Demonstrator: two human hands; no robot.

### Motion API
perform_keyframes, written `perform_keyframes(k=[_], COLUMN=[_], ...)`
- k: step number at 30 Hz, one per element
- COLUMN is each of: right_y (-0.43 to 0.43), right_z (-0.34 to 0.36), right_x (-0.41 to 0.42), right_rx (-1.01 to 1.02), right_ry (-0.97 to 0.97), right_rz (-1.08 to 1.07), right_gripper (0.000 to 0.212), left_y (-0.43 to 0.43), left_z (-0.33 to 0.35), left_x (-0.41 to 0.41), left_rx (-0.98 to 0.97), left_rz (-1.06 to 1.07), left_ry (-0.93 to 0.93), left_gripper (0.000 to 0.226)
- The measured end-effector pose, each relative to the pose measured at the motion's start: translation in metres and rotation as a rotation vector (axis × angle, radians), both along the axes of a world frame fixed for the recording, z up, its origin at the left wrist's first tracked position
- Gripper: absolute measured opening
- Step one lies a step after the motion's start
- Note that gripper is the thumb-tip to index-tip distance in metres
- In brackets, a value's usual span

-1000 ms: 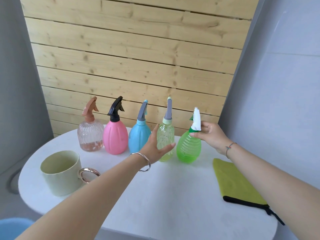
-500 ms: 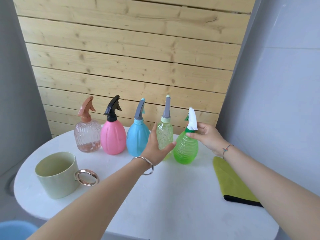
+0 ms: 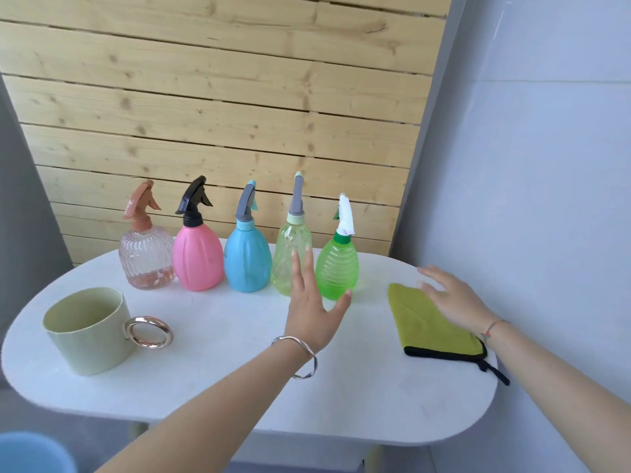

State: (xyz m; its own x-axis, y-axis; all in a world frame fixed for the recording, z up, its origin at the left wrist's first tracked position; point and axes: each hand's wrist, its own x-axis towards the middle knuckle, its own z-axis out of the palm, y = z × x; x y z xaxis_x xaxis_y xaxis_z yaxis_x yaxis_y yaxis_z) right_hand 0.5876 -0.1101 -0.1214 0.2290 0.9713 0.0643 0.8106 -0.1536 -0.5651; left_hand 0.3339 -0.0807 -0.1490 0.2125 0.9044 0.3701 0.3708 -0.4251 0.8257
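Observation:
Several spray bottles stand in a row at the back of a white oval table [image 3: 239, 377]: clear pink glass [image 3: 146, 259], pink [image 3: 197, 257], blue [image 3: 247, 259], pale green [image 3: 290, 254] and bright green [image 3: 336, 268]. My left hand [image 3: 312, 302] hovers with straight, spread fingers in front of the two green bottles, holding nothing. My right hand [image 3: 450, 298] is spread flat above a green cloth [image 3: 426, 326] at the right; I cannot tell whether it touches the cloth.
A pale green mug [image 3: 87, 331] with a gold ring handle sits at the table's left front. A wooden plank wall [image 3: 222, 114] rises behind the bottles and a grey wall [image 3: 546, 199] stands to the right. A blue object [image 3: 30, 452] shows at the bottom left corner.
My left hand came off the pale green bottle and drew back. My right hand released the bright green bottle's trigger head and moved right and down over the cloth.

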Motion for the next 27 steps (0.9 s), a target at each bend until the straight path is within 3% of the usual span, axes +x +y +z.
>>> perform_keyframes(k=[3, 6, 8, 12, 15, 18, 20, 27], right_y=[-0.029, -0.045, -0.052, -0.079, -0.101, -0.105, -0.092, -0.058], right_z=[-0.042, -0.067, -0.071, -0.076, -0.072, -0.065, -0.062, -0.074], right_x=[0.005, -0.006, -0.014, -0.037, -0.039, -0.033, -0.027, -0.024], right_rx=[-0.129, -0.084, -0.048, -0.009, -0.006, 0.079, 0.112, -0.127], right_ry=[-0.112, -0.244, -0.244, -0.257, -0.179, -0.074, -0.115, -0.328], right_rz=[0.037, 0.043, 0.026, 0.087, 0.152, 0.060, -0.012, -0.024], right_gripper=[0.050, 0.050, 0.049, 0.048, 0.044, 0.041, 0.042, 0.051], left_y=[-0.018, -0.033, -0.044, -0.055, -0.060, -0.064, -0.062, -0.056], left_z=[-0.005, -0.008, -0.011, -0.024, -0.029, -0.034, -0.035, -0.034], left_x=[0.018, 0.034, 0.043, 0.052, 0.055, 0.061, 0.067, 0.076], left_rx=[0.044, 0.070, 0.094, 0.043, 0.028, 0.012, -0.005, 0.026], left_rz=[-0.105, -0.210, -0.274, -0.357, -0.386, -0.400, -0.372, -0.275], left_ry=[0.172, 0.292, 0.360, 0.676, 0.842, 0.910, 0.915, 1.077], left_gripper=[0.080, 0.068, 0.061, 0.053, 0.064, 0.056, 0.055, 0.056])
